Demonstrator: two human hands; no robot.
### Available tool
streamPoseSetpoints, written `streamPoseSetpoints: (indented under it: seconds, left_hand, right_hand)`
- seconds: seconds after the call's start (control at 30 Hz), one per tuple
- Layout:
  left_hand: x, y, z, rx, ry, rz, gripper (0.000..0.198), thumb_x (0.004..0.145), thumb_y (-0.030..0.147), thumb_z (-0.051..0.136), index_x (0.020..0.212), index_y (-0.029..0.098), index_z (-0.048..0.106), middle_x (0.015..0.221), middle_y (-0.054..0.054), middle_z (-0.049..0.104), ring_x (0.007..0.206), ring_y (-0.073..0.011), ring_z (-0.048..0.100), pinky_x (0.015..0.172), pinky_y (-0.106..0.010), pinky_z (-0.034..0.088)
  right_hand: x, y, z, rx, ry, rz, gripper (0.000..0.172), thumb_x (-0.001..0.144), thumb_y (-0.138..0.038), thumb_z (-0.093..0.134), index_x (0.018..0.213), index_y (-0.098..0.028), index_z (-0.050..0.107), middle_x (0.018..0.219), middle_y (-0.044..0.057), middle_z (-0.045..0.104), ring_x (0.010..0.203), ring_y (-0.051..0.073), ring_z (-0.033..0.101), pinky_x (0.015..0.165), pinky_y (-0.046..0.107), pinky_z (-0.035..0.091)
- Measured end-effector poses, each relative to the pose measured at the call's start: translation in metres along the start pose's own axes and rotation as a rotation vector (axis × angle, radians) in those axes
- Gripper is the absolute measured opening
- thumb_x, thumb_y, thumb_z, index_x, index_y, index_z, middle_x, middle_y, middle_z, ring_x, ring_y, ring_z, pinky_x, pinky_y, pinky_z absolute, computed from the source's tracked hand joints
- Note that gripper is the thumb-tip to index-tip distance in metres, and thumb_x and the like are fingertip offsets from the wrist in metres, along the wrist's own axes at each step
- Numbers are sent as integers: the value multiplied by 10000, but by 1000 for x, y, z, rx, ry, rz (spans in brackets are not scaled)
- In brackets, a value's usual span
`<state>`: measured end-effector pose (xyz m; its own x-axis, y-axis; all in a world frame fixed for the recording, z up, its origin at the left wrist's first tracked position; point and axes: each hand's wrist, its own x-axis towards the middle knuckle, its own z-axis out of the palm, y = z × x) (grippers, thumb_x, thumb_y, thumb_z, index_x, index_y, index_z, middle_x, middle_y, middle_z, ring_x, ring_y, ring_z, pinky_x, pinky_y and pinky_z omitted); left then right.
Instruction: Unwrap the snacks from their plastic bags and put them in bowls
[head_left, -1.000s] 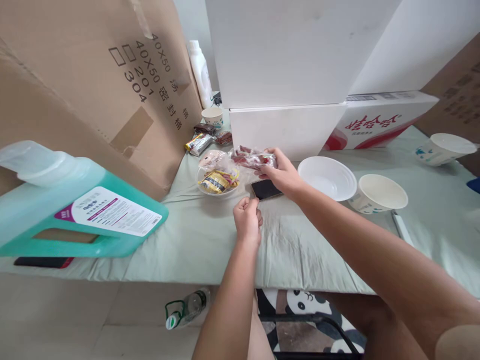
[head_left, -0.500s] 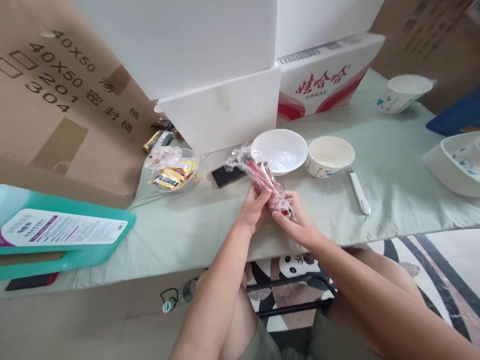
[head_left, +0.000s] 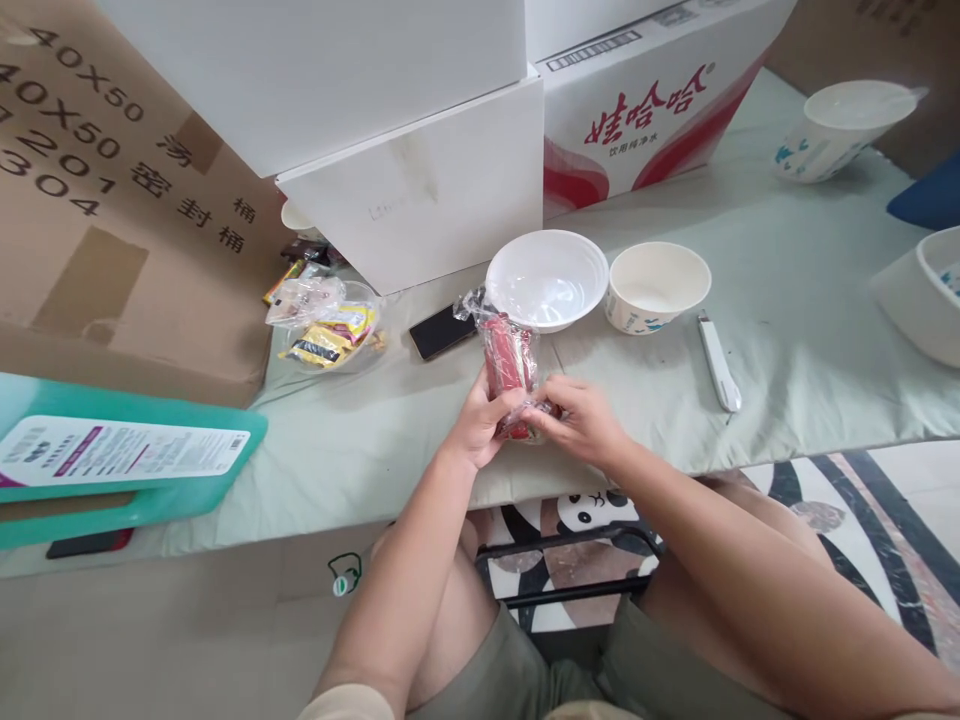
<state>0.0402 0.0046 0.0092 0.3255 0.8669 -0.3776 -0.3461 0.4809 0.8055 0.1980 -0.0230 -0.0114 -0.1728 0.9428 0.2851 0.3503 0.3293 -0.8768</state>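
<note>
A clear plastic bag of red-wrapped snack packets (head_left: 508, 355) is held over the front of the table, just before a white bowl (head_left: 549, 280). My left hand (head_left: 484, 420) wraps around the bag's left side. With fingers pinched, my right hand (head_left: 577, 415) grips crumpled plastic at the bag's near right edge. What kind of snack is inside I cannot make out. Behind the bag, to its left, lies a black phone (head_left: 441, 332). A paper bowl (head_left: 658, 290) stands to the right of the white one, and a white box cutter (head_left: 718, 362) lies beyond it.
At the left stand a clear container of yellow-wrapped packets (head_left: 330, 340), a green jug (head_left: 127, 460) and a large cardboard box (head_left: 142, 230). White boxes (head_left: 442, 180) and a red-and-white carton (head_left: 637, 120) close off the back. A paper cup (head_left: 840, 130) and a white basin (head_left: 922, 295) stand on the right.
The bag has turned more upright, its red packets now facing me. My right hand has shifted from supporting its lower end to pinching the plastic at its edge. The camera view has moved slightly.
</note>
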Motion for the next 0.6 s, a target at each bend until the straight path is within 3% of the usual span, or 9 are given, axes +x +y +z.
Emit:
streamPoseSetpoints:
  seconds: [0.1,0.23,0.3,0.4,0.5,0.6]
  left_hand:
    - [-4,2,-7,-8,-104,-10,674,581,370,922,1164,230,614,992,-29,694,842,-163,677,753,-281,552]
    - [-6,6,-14,56,-279,-42,834,526,371,970,1261,236,599,1108,-83,703,1002,-246,697,830,-328,567]
    - [-6,6,-17,129,-267,-41,837,529,286,970,1276,228,596,1074,-75,717,950,-235,710,810,-324,571]
    - [-7,6,-24,177,-263,-93,844,571,228,935,1328,243,562,1068,-71,725,768,-190,712,687,-308,572]
    - [-9,5,-29,182,-351,-155,913,577,252,920,1397,262,518,1131,-113,723,674,-188,706,581,-296,549]
    - [-11,5,-31,177,-500,-232,1047,566,259,916,1496,299,437,1259,-161,692,835,-270,738,591,-316,571]
  right_hand:
    - [2,0,-1,46,6,63,326,902,-494,638,745,-216,571,637,-13,533,590,131,454,588,281,343]
    - [4,-1,-2,156,2,134,359,820,-444,727,746,-230,449,622,-56,459,560,106,376,546,259,303]
    - [5,2,-3,228,27,133,367,824,-431,716,760,-238,410,639,-62,431,568,106,362,547,256,309]
    - [6,11,-6,342,208,153,321,848,-457,689,862,-251,444,733,-43,455,631,125,417,589,266,371]
    - [8,22,-11,474,353,201,433,805,-556,721,1050,-286,487,970,14,558,855,175,569,739,310,489]
    - [8,24,-19,653,223,226,613,767,-620,738,1244,-326,491,1311,69,586,1203,257,587,984,415,507]
